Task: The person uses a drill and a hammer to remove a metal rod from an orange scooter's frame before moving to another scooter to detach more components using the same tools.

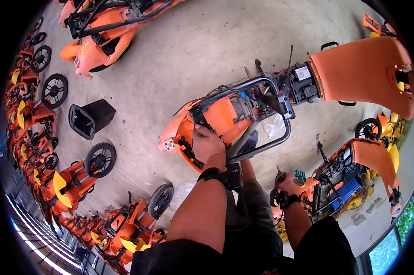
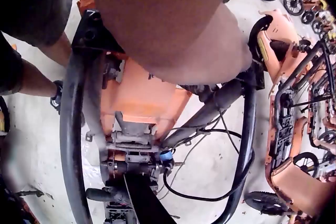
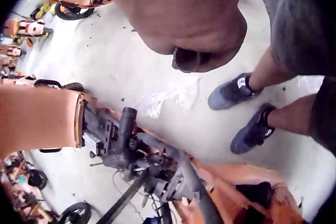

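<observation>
My left hand [image 1: 208,143] grips the black crossbar [image 1: 200,118] of a bent tubular frame [image 1: 287,133] over the orange scooter body [image 1: 177,126]. In the left wrist view, the back of the left hand [image 2: 178,50] covers the crossbar's middle, and the fingertips are hidden. Frame tubes [image 2: 73,129] run along both sides. My right hand [image 1: 289,184] is held apart from the scooter, its fingers curled round a dark tool with a rounded end [image 3: 186,59]. Most of that tool is hidden inside the right hand [image 3: 210,35]; its kind cannot be told.
A black plastic bin [image 1: 99,117] lies on the concrete floor to the left. Orange scooters with wheels [image 1: 100,159] line the left side. Another stripped scooter [image 1: 340,169] stands at right. Clear plastic [image 3: 168,98] lies by my shoes [image 3: 252,129]. Loose cables [image 2: 210,198] hang near the frame.
</observation>
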A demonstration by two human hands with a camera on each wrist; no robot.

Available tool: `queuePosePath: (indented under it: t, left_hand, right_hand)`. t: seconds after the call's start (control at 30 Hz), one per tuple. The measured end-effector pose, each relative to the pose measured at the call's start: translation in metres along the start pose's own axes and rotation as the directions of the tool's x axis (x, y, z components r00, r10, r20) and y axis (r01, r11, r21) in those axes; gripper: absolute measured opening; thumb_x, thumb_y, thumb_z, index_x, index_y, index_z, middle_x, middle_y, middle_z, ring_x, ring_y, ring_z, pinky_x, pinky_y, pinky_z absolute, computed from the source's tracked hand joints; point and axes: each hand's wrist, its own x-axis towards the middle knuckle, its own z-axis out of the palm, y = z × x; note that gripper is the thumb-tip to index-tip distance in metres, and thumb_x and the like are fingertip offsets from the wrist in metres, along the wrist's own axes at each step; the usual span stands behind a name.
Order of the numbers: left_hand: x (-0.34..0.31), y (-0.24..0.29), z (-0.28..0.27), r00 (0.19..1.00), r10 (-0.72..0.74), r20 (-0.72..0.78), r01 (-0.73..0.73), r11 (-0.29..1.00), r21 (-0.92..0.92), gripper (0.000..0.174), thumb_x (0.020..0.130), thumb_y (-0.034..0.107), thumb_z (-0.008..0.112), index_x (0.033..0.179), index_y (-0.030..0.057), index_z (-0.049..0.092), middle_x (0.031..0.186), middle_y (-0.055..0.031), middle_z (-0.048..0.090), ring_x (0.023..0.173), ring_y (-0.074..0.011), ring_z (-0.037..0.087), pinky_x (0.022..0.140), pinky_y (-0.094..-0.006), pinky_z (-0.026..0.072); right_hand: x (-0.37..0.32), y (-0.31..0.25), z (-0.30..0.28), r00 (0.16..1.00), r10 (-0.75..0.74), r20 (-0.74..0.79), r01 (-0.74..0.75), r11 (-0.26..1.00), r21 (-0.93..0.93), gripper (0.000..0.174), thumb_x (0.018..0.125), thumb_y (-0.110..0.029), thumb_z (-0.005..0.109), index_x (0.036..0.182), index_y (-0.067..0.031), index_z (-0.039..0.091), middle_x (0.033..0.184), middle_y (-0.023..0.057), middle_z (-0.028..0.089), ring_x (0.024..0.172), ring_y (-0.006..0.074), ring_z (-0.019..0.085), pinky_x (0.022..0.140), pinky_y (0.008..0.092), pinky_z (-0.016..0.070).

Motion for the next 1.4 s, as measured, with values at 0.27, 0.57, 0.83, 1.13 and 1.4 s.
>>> queuePosePath:
  t: [0.27,0.57,0.83,1.13,1.4]
  left_hand:
    - [0.002,-0.003,0.004,0.998,0.036,-0.046,-0.036,0.999,0.012,0.056,0.100,0.048,0.027,0.100,0.0049,0.062,0.092,-0.0229,0.067,0.089,-0.0436,0.063,0.079,-0.0535,0.0479]
    - [0.005,-0.006,0.009,0.982,0.102,-0.161,-0.112,0.992,-0.056,0.044,0.099,0.041,0.037,0.091,0.0039,0.060,0.093,-0.0180,0.065,0.085,-0.0405,0.063,0.071,-0.0521,0.0489]
    - [0.009,-0.012,0.014,0.961,0.120,-0.251,-0.127,0.992,-0.010,0.049,0.100,0.042,0.037,0.092,0.0015,0.064,0.091,-0.0208,0.063,0.090,-0.0415,0.060,0.078,-0.0506,0.0468]
    - [0.018,-0.035,0.022,0.970,0.109,-0.216,-0.197,0.875,-0.443,0.045,0.099,0.035,0.047,0.090,-0.0067,0.061,0.089,-0.0250,0.061,0.085,-0.0430,0.057,0.079,-0.0471,0.0444]
    - [-0.076,-0.054,0.021,0.581,-0.075,-0.811,-0.372,0.861,-0.346,0.019,0.098,0.014,0.048,0.088,0.0007,0.059,0.086,-0.0131,0.057,0.071,-0.0271,0.054,0.069,-0.0329,0.0442]
  right_hand:
    - [-0.098,0.069,0.109,0.855,-0.431,0.289,0.493,0.501,-0.711,0.020,0.098,-0.027,0.053,0.086,-0.0117,0.051,0.062,-0.0004,0.051,0.046,0.0113,0.047,0.039,0.0251,0.0379]
    - [-0.152,-0.029,0.246,0.605,-0.580,0.546,0.618,-0.091,-0.781,0.033,0.092,-0.039,0.061,0.073,-0.0124,0.052,0.052,0.0019,0.048,0.037,0.0145,0.045,0.034,0.0289,0.0310]
    - [-0.121,-0.110,0.375,0.512,-0.422,0.748,0.526,-0.534,-0.662,0.028,0.091,-0.033,0.059,0.086,-0.0052,0.057,0.058,0.0027,0.051,0.044,0.0169,0.057,0.036,0.0322,0.0383]
    - [-0.022,-0.195,0.391,0.469,-0.261,0.844,0.056,-0.945,-0.324,0.048,0.094,-0.043,0.054,0.097,0.0042,0.064,0.068,0.0153,0.068,0.052,0.0272,0.067,0.047,0.0399,0.0546]
    - [-0.015,-0.200,0.439,0.605,-0.174,0.777,-0.276,-0.961,0.000,0.039,0.088,-0.034,0.059,0.088,0.0044,0.067,0.072,0.0174,0.068,0.053,0.0271,0.068,0.048,0.0369,0.0569]
